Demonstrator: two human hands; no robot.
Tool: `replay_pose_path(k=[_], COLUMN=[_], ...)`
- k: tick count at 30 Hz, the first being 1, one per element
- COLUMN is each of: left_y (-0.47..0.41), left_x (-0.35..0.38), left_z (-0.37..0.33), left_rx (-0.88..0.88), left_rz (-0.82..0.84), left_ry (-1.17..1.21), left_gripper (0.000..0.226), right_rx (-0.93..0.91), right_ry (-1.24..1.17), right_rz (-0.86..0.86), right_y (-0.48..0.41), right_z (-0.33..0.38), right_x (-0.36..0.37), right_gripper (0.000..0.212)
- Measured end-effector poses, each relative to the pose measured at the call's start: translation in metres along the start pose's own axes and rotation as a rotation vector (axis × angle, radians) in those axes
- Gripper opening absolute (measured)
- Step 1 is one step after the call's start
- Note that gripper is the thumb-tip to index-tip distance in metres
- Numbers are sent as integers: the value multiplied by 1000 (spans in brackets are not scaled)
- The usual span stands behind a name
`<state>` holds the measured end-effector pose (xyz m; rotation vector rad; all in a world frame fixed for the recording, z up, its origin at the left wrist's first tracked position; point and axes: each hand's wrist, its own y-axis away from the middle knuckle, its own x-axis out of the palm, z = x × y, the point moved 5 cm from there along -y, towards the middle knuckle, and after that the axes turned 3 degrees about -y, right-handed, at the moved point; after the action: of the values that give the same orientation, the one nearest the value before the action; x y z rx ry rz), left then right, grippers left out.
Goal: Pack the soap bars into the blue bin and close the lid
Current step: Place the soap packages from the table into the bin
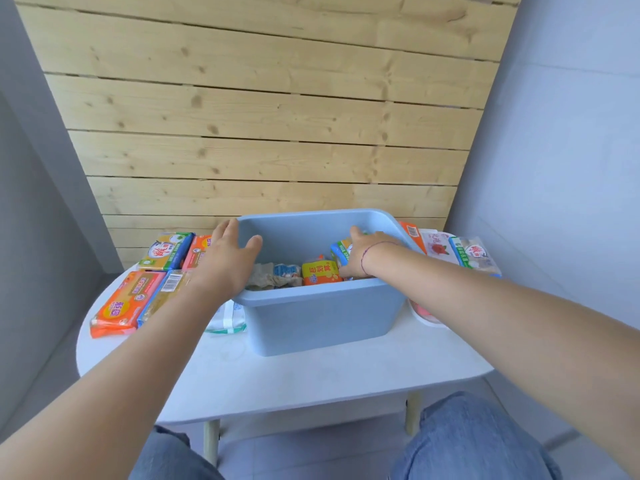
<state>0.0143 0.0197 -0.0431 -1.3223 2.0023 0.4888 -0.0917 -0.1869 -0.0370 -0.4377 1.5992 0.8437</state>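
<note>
The blue bin (322,317) stands open in the middle of the white table, with several wrapped soap bars inside, among them a yellow-orange one (320,271). My left hand (228,258) rests flat on the bin's left rim, fingers spread. My right hand (363,254) reaches down inside the bin at its right end and grips a blue-edged soap bar (341,251). More soap packs lie outside: an orange pack (121,303) and a green-yellow pack (166,251) on the left, a pink rose pack (440,249) on the right. I see no lid.
The round white table (294,382) stands against a wooden plank wall (263,109). A white-green packet (228,320) lies beside the bin's left side. A pink-and-white object (424,311) shows under my right forearm. My knees in jeans are below the table.
</note>
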Motion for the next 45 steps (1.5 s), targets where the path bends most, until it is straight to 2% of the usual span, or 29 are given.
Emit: replay_pose_path(k=[2, 5, 9, 12, 13, 14, 16, 18, 19, 20, 21, 24, 26, 27, 29, 36, 39, 41, 42, 43, 45], left_y=[1, 0, -1, -1, -1, -1, -1, -1, -1, -1, -1, -1, 0, 0, 1, 2, 3, 2, 1, 1, 1], left_x=[0, 0, -1, 0, 0, -1, -1, -1, -1, -1, -1, 0, -1, -1, -2, -3, -3, -3, -2, -2, -2], left_z=[0, 0, 1, 0, 0, 0, 0, 0, 0, 0, 0, -1, -2, -2, -3, -4, -4, -3, -3, -2, -1], left_rx=[4, 4, 2, 6, 9, 12, 18, 21, 21, 20, 19, 22, 22, 21, 21, 18, 13, 12, 11, 10, 6], left_rz=[-2, -8, -15, -10, -8, -9, -7, -8, -10, -12, -13, -9, -9, -10, -15, -7, -6, -9, -8, -7, 0], left_ry=[10, 10, 9, -3, -9, -12, -19, -23, -24, -24, -24, -33, -41, -47, -50, -41, -35, -26, -25, -26, -19], left_gripper=[64, 64, 64, 63, 63, 63, 63, 63, 63, 64, 64, 64, 64, 63, 63, 63, 63, 63, 63, 63, 62], right_rx=[-45, -162, -170, -203, -227, -266, -338, -245, -132, -12, 81, 195, 245, 257, 285, 384, 341, 226, 137, 33, -140], right_ry=[-32, 102, 381, 412, 330, 144, -404, -759, -770, -689, -576, -420, -390, -342, -318, -580, -821, -963, -1043, -1147, -1334], right_rz=[142, 311, 308, 312, 267, 167, -166, -508, -587, -585, -511, -164, -31, -17, -57, -151, -447, -617, -632, -570, -207], right_y=[2, 3, -4, -3, -2, -4, -8, -12, -14, -19, -23, -38, -42, -42, -42, -38, -20, -4, 2, 5, 12], right_z=[2, 9, 13, 11, 9, 5, -18, -68, -95, -117, -132, -146, -145, -143, -142, -158, -166, -156, -145, -128, -80], right_x=[10, 16, 21, 19, 8, -9, -58, -95, -98, -90, -74, 0, 38, 48, 58, 47, -9, -54, -74, -86, -88], right_gripper=[84, 46, 34, 14, 22, 27, 22, 18, 19, 21, 20, 21, 61, 79, 93, 81, 63, 55, 52, 44, 17])
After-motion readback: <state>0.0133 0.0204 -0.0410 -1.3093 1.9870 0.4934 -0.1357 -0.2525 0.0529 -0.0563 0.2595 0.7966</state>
